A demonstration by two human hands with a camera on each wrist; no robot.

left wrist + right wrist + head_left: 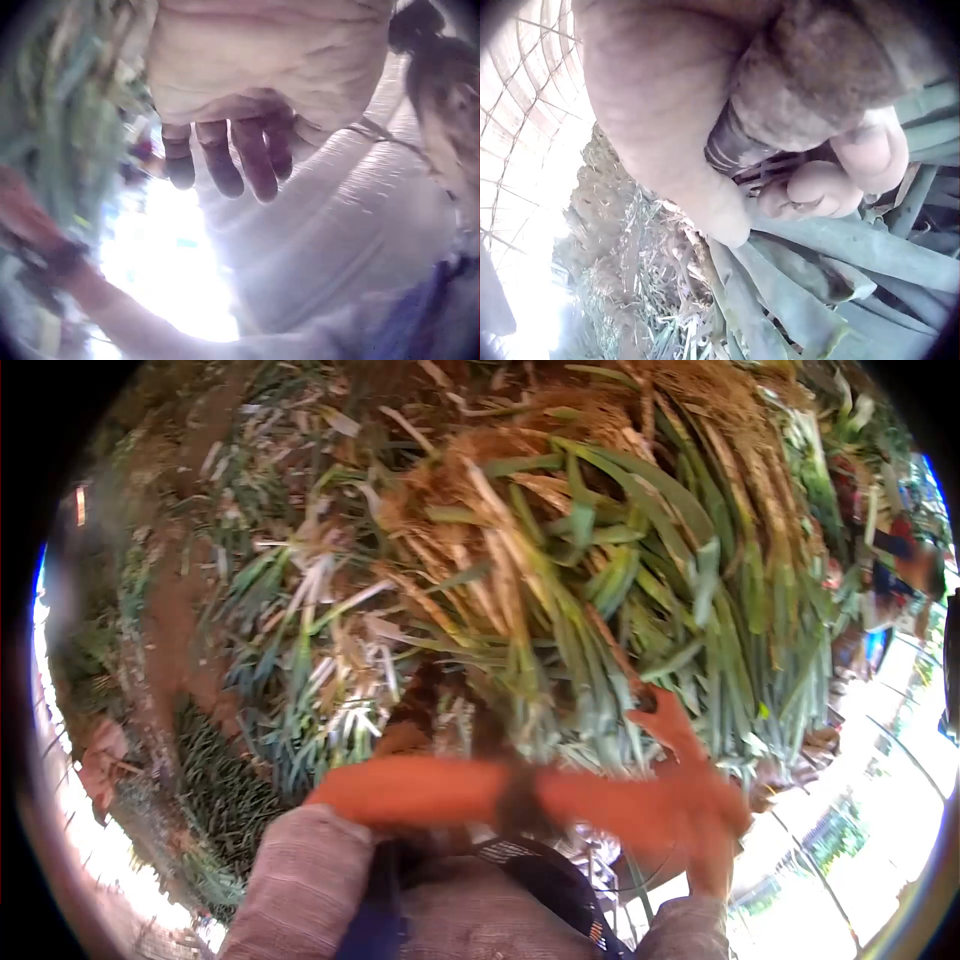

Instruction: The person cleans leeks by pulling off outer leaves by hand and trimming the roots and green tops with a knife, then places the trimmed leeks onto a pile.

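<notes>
In the head view my left forearm crosses in front of my body, with the blurred left hand over the right forearm. In the left wrist view the left hand's fingers hang loosely, with nothing in them. My right hand is at the lower edge of a large heap of leek-like plants with brown roots. The right wrist view shows it curled round a thick brown handle-like piece; its exact kind I cannot tell. Broad green leaves lie right below the fingers.
More cut leaves and pale stalks are scattered left of the heap. Bare brown soil shows farther left. A wire mesh stands against bright light, and a person is at the far right.
</notes>
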